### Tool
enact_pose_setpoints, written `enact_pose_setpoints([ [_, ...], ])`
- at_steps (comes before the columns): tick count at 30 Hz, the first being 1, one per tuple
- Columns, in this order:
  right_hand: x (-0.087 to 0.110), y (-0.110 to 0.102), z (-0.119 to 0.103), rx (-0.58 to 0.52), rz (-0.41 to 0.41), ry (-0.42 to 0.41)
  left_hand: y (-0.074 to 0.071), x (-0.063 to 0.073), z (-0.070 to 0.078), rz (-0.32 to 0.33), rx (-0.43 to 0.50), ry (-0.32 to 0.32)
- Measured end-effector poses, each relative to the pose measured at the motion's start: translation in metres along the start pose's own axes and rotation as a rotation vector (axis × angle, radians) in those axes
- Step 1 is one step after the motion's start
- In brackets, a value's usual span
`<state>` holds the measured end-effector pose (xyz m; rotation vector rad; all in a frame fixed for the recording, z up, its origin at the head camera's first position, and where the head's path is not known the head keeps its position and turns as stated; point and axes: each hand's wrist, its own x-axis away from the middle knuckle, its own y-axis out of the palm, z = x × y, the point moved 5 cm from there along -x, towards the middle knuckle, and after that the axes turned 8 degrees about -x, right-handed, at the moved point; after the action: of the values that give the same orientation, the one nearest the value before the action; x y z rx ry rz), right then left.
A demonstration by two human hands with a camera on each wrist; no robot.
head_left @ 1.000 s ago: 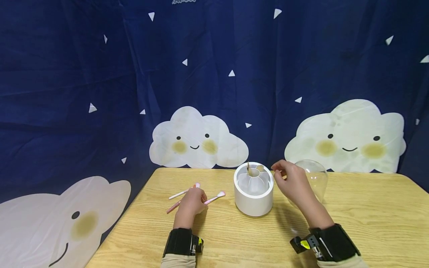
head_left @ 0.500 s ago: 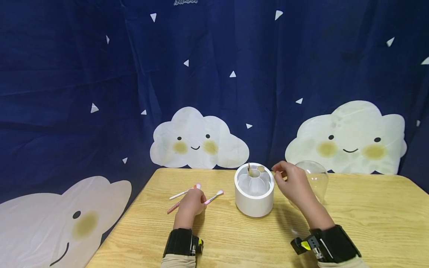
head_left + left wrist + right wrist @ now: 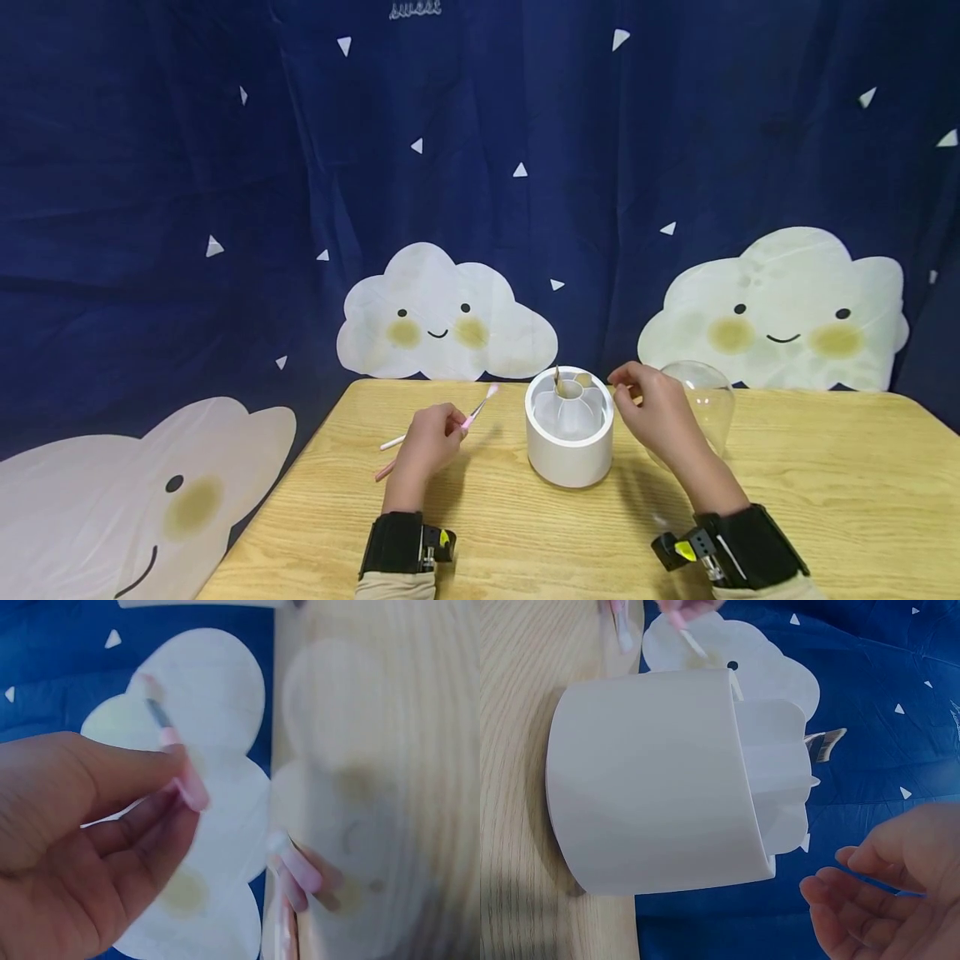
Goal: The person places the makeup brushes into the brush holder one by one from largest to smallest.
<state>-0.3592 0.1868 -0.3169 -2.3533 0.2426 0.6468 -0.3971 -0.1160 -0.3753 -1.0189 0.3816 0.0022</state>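
My left hand (image 3: 429, 437) pinches a pink makeup brush (image 3: 193, 780) between thumb and fingers, lifted off the table with its bristles pointing up and away. Below it, partly hidden by the hand, lie a white-handled brush (image 3: 392, 442) and a pink-handled brush (image 3: 385, 472). A round white brush holder (image 3: 570, 460) with a divided insert stands to the right of the left hand. Two brownish tips (image 3: 557, 380) poke up at its back. Just right of its rim hovers my right hand (image 3: 889, 881), fingers loosely curved and holding nothing.
A clear dome cover (image 3: 714, 408) stands behind the right hand, partly hidden by it. The wooden table (image 3: 825, 500) ends at a dark blue curtain (image 3: 480, 192) with printed clouds.
My left hand has lifted the pink brush from the table and tilted it more upright. The right hand and the holder stay in place.
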Motion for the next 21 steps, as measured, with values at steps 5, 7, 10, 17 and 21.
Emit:
enact_pose_setpoints([
  [5,0.000,-0.001,0.000,-0.013,0.019,-0.026,-0.004,-0.006,0.018,0.109,0.140,0.057],
  [7,0.000,-0.002,-0.001,-0.022,0.030,-0.038,-0.004,-0.007,0.025,0.135,0.189,0.073],
  [10,-0.001,-0.003,-0.002,-0.033,0.040,-0.051,-0.006,-0.007,0.036,0.164,0.250,0.092],
  [17,0.000,-0.005,-0.005,-0.061,0.050,-0.071,-0.010,-0.007,0.052,0.171,0.352,0.120],
  [21,0.000,-0.005,-0.005,-0.071,0.052,-0.075,-0.011,-0.005,0.062,0.143,0.412,0.120],
])
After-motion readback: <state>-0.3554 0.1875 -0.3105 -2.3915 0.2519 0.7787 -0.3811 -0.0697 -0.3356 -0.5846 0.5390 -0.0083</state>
